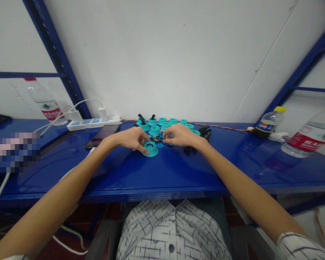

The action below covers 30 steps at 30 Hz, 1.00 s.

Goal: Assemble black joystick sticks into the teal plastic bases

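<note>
My left hand [135,138] grips a teal, flared, ring-topped plastic part [150,148] near the middle of the blue table. Its thumb lies on the near side of the part, with the fingers behind. My right hand [177,135] is a little to the right, fingers bent down in a pinch among small black pieces [156,139] and a small blue disc [160,145]. Whatever lies between its fingertips is too small to make out. Behind both hands stand several more teal parts [173,121], some with black stems [142,120] sticking up.
Black pieces [205,133] lie right of my right hand. At left are a phone [103,135], a power strip [93,122] with white cables, and a water bottle [47,104]. A Pepsi bottle [268,122] and a larger bottle [308,139] stand at right. A white wall [162,61] rises behind.
</note>
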{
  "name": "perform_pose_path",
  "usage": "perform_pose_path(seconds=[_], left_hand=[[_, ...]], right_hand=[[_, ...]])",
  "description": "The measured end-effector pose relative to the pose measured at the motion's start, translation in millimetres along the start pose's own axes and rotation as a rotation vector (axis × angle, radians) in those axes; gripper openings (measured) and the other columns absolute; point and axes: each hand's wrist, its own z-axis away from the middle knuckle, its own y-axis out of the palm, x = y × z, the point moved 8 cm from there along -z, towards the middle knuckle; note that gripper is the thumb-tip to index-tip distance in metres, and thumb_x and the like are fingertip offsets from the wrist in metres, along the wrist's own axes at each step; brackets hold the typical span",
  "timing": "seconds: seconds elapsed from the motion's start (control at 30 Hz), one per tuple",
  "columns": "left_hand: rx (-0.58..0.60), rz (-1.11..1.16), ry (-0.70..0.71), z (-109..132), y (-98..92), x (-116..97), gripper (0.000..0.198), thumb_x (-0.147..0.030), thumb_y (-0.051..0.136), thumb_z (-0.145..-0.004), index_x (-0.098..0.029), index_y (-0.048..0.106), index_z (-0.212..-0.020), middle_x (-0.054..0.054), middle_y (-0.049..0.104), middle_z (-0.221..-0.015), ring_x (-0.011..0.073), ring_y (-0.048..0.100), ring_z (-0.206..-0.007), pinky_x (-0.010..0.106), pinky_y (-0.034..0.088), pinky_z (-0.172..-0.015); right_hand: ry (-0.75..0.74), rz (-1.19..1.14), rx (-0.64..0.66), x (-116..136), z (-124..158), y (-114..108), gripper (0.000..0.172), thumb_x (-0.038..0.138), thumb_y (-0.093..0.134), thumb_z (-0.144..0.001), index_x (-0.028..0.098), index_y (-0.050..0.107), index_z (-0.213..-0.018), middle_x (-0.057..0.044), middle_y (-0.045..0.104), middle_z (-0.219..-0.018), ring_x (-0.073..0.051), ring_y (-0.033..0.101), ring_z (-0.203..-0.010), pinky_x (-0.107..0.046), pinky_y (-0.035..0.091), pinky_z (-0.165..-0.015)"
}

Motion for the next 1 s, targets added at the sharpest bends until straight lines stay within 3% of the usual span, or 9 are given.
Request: perform_pose_path(seconds=[0.13, 0.27, 0.47, 0.67, 0.83, 1.0], left_hand=[[0.042, 0.068, -0.036, -0.4, 4.5, 7.1, 0.044, -0.051, 0.073, -0.069, -0.013, 0.071, -0.091, -0.001, 0.062, -0.054, 0.0139, 0.056, -0.05, 0.023, 0.038, -0.051], [0.005, 0.107, -0.043, -4.8, 9.2, 14.3, 0.053, -0.054, 0.073, -0.07, -0.013, 0.071, -0.103, -0.001, 0.063, -0.057, 0.0132, 0.056, -0.051, 0.022, 0.036, -0.05], [-0.048, 0.09, -0.047, -5.7, 8.8, 12.6, 0.047, -0.055, 0.071, -0.072, -0.015, 0.073, -0.096, -0.002, 0.063, -0.058, 0.0122, 0.055, -0.053, 0.023, 0.035, -0.052], [-0.077, 0.074, -0.09, -3.7, 5.4, 12.5, 0.045, -0.058, 0.071, -0.072, -0.018, 0.072, -0.093, -0.001, 0.067, -0.066, 0.0134, 0.057, -0.058, 0.023, 0.034, -0.054], [-0.079, 0.101, -0.116, -5.1, 8.6, 16.8, 0.059, -0.065, 0.068, -0.072, -0.02, 0.071, -0.11, 0.0, 0.068, -0.068, 0.0145, 0.059, -0.058, 0.024, 0.034, -0.053], [-0.088, 0.101, -0.135, -7.8, 8.4, 17.6, 0.07, -0.069, 0.067, -0.071, -0.018, 0.068, -0.118, 0.0, 0.069, -0.067, 0.0151, 0.059, -0.058, 0.024, 0.035, -0.055]], right_hand=[[-0.064, -0.004, 0.059, 12.0, -3.3, 18.3, 0.022, 0.03, 0.061, -0.085, 0.021, 0.076, -0.098, -0.004, 0.074, -0.089, -0.016, 0.062, -0.078, -0.024, 0.034, -0.062], [-0.046, -0.029, 0.042, 5.0, -5.4, 23.9, 0.024, 0.033, 0.061, -0.086, 0.02, 0.076, -0.099, -0.005, 0.074, -0.091, -0.018, 0.063, -0.08, -0.025, 0.034, -0.063], [-0.025, -0.108, 0.098, -7.9, -4.7, 29.9, 0.026, 0.036, 0.066, -0.085, 0.021, 0.074, -0.106, -0.005, 0.072, -0.097, -0.018, 0.063, -0.083, -0.025, 0.037, -0.067], [0.036, -0.1, 0.07, -7.7, -5.2, 31.3, 0.023, 0.031, 0.061, -0.089, 0.022, 0.072, -0.107, -0.007, 0.07, -0.1, -0.02, 0.062, -0.091, -0.027, 0.038, -0.071], [0.081, -0.197, -0.044, -17.3, -5.6, 9.5, 0.021, 0.03, 0.059, -0.089, 0.02, 0.072, -0.102, -0.005, 0.07, -0.094, -0.017, 0.062, -0.083, -0.026, 0.039, -0.071], [0.21, -0.169, -0.179, -54.3, 7.4, -29.2, 0.022, 0.032, 0.056, -0.09, 0.02, 0.074, -0.095, -0.004, 0.073, -0.09, -0.016, 0.062, -0.075, -0.026, 0.041, -0.068]])
